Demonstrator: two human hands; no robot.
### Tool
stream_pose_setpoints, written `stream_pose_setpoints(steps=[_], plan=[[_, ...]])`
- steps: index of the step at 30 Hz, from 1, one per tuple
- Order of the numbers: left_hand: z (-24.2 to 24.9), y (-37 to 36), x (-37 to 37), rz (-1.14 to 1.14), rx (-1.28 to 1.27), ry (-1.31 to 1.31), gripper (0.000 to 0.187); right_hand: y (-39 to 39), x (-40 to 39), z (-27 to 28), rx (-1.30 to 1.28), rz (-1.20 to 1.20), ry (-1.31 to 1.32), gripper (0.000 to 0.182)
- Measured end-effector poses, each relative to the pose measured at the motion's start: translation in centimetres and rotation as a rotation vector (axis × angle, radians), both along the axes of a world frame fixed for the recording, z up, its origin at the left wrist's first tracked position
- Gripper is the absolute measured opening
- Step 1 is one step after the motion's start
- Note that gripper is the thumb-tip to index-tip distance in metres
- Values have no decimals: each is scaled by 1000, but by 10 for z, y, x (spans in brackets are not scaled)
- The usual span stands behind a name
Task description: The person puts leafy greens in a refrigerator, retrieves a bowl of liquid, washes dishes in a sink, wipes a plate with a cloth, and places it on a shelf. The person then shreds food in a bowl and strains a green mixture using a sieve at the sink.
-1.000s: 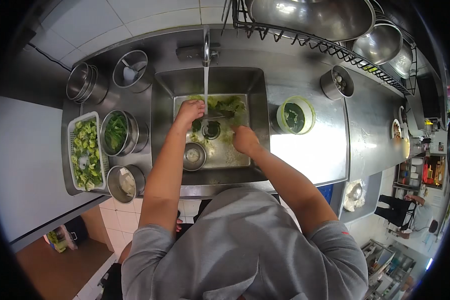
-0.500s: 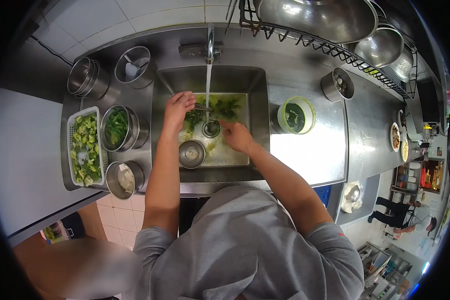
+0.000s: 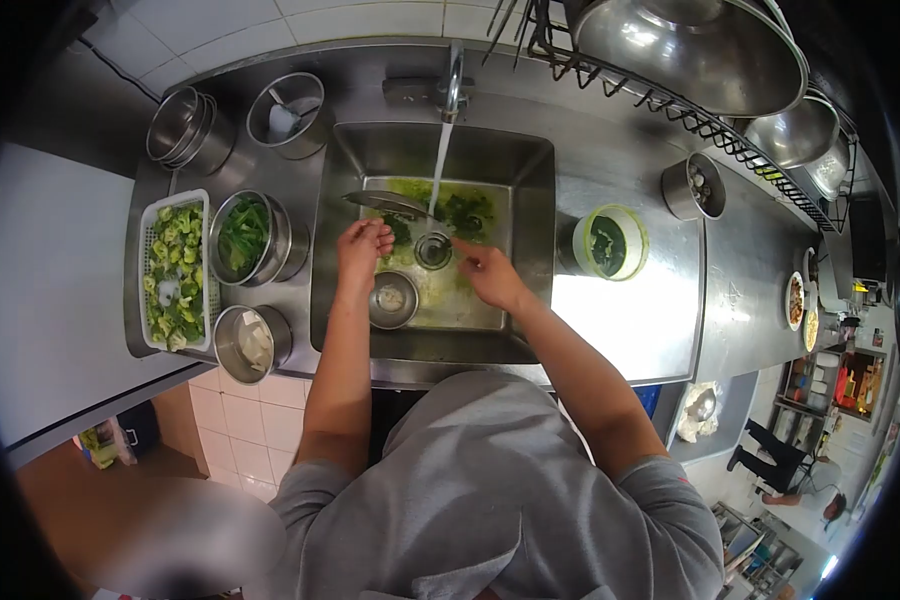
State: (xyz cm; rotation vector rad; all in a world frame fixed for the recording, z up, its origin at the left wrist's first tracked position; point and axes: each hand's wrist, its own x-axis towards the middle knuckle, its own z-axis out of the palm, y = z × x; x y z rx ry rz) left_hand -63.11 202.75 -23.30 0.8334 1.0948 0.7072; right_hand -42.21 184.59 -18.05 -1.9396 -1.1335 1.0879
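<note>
Over the left part of the sink (image 3: 530,190), my left hand (image 3: 365,248) is closed, its fingers curled together; what they hold, if anything, is hidden. My right hand (image 3: 490,275) is closed beside the drain (image 3: 433,251), index finger towards it; its grip is too small to make out. A shallow metal utensil (image 3: 385,204) is tilted nearly edge-on above my left fingers, beside the running water (image 3: 441,160). Leafy greens (image 3: 467,214) lie in the sink behind my right hand. A small metal bowl (image 3: 392,301) with pale contents sits near my left wrist.
Left of the sink stand a basket of green vegetables (image 3: 175,280), a bowl of green leaves (image 3: 243,238) and a pot with white pieces (image 3: 255,342). A green-rimmed container (image 3: 641,243) stands right. The rack (image 3: 660,100) overhangs the back; a person (image 3: 810,480) is far right.
The view has shifted. My left hand has lowered and its straight fingers have curled. The metal utensil now shows farther left, above that hand. My right hand stays near the drain.
</note>
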Motion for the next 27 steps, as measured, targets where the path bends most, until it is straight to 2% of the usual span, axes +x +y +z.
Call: stream_pose_setpoints(steps=[5,7,13,19,23,25,27], plan=[[-1,-17,-14,-22,-18,42,17,-43,16,-12,18,-50,-99,52],[-7,-23,-19,-18,-24,36,18,-57,19,-1,-130,-64,-130,51],[-8,-42,-28,-17,-58,46,18,-82,20,17,-228,-123,-123,52],[-13,-50,-41,-76,-53,57,20,-102,23,14,-177,-197,-95,53],[-11,-56,-39,-68,-87,47,19,-60,9,39,-193,-189,46,54],[-6,-56,-35,-60,-102,67,18,-31,5,41,-184,-69,117,55],[-4,-58,-31,-66,-112,47,18,-6,5,32,-112,-65,158,55]])
